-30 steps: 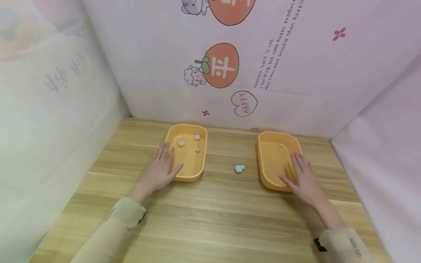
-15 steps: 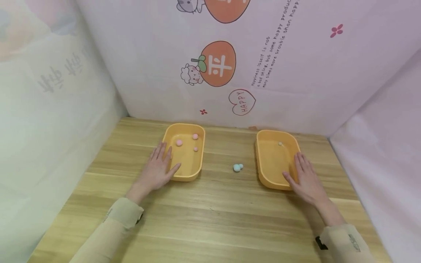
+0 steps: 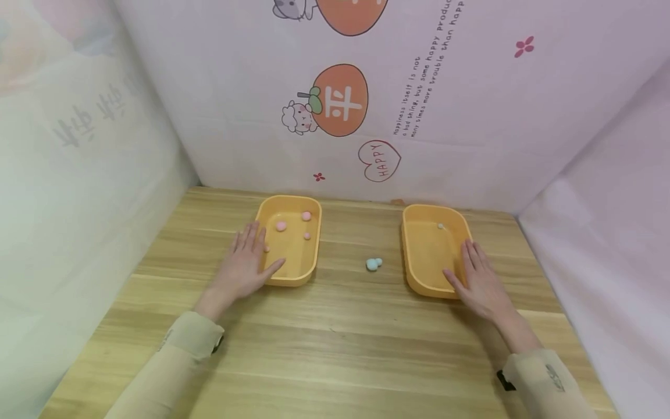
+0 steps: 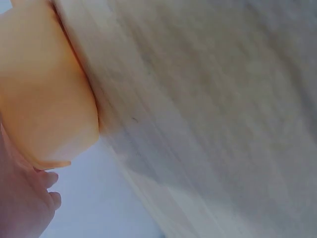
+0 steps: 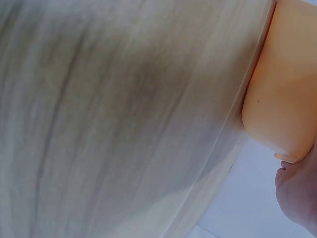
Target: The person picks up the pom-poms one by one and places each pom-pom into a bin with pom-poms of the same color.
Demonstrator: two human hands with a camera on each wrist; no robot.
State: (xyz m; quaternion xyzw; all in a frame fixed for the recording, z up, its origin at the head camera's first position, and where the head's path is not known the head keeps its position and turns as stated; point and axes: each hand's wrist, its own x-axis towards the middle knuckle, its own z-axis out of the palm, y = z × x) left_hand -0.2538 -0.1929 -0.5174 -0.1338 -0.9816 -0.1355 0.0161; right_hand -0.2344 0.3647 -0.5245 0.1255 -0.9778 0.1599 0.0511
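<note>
Two orange-yellow plastic trays stand on the wooden table. In the head view, my left hand (image 3: pixel 238 267) lies across the near left rim of the left tray (image 3: pixel 298 273), fingers straight and spread, thumb reaching over the inside. Several small pink balls (image 3: pixel 281 226) lie in that tray, one close beside the fingers. My right hand (image 3: pixel 484 285) rests at the right rim of the right tray (image 3: pixel 433 256), its fingers extended and thumb over the near corner. A tiny pale ball (image 3: pixel 440 226) sits inside it. Both wrist views show a tray's outer wall with the hand's edge beside it.
Between the trays, two joined-looking light blue balls (image 3: pixel 371 264) lie on the wooden table (image 3: pixel 335 349). A white printed cloth (image 3: pixel 445 163) hangs right behind the table, and pale sheets (image 3: pixel 78 233) enclose both sides.
The head view has shifted slightly, moving everything a little left. My right hand has eased outward toward its tray's rim. Beside my left fingers, one pink ball shows more now.
</note>
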